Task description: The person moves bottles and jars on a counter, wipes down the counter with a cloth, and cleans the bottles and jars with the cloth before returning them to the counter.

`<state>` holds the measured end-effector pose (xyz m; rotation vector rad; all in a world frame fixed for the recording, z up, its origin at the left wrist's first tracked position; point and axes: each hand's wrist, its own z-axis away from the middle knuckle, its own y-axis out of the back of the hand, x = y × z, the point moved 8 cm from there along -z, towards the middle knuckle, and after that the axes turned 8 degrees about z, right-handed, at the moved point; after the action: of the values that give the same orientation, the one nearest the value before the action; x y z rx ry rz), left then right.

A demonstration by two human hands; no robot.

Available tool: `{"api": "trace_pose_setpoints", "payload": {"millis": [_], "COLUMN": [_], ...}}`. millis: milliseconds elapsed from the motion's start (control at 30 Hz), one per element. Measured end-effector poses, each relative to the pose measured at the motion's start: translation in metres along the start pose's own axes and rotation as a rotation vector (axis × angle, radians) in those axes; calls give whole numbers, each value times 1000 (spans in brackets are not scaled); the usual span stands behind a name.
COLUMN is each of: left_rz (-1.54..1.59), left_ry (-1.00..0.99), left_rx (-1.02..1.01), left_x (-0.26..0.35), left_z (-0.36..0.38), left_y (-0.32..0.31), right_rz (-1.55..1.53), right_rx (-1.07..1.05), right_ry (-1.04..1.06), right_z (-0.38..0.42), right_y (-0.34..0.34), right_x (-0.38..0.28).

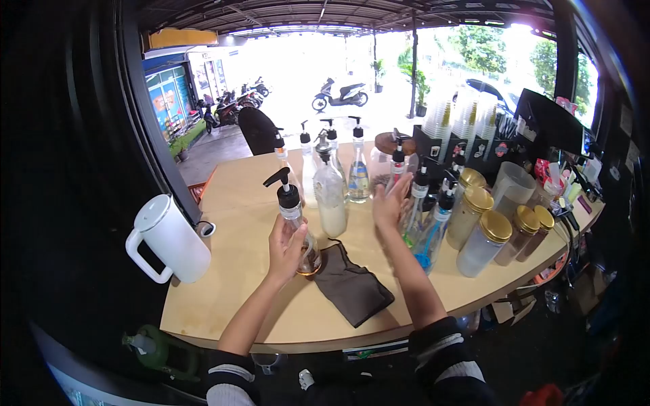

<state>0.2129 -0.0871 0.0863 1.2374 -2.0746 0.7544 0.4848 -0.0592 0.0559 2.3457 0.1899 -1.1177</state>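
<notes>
My left hand is wrapped around a clear pump bottle with a black pump top and a little dark amber liquid at its base. My right hand has its fingers stretched out, right beside a pump bottle with a red band, which it partly hides. Between the hands stands a glass bottle of pale liquid with a metal-tipped top. In front of it lies a dark brown cloth. More pump bottles stand behind, among them one with a blue label. A bottle with blue liquid is right of my right forearm.
A white lidded jug stands at the table's left. Gold-lidded jars and a clear pitcher crowd the right side. Behind them, stacked plastic cups fill a black holder. The wooden table has a rounded front edge.
</notes>
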Motion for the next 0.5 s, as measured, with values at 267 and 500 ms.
{"api": "trace_pose_setpoints", "payload": {"millis": [267, 500], "left_rz": [-30, -23], "left_ry": [71, 55], "left_rx": [-26, -9], "left_x": [5, 8], "left_z": [1, 1], "left_y": [46, 65], "right_rz": [41, -151], "right_rx": [117, 147], "right_ry": [66, 250], "right_z": [-16, 3], "right_y": [13, 11], "right_x": [6, -7]}}
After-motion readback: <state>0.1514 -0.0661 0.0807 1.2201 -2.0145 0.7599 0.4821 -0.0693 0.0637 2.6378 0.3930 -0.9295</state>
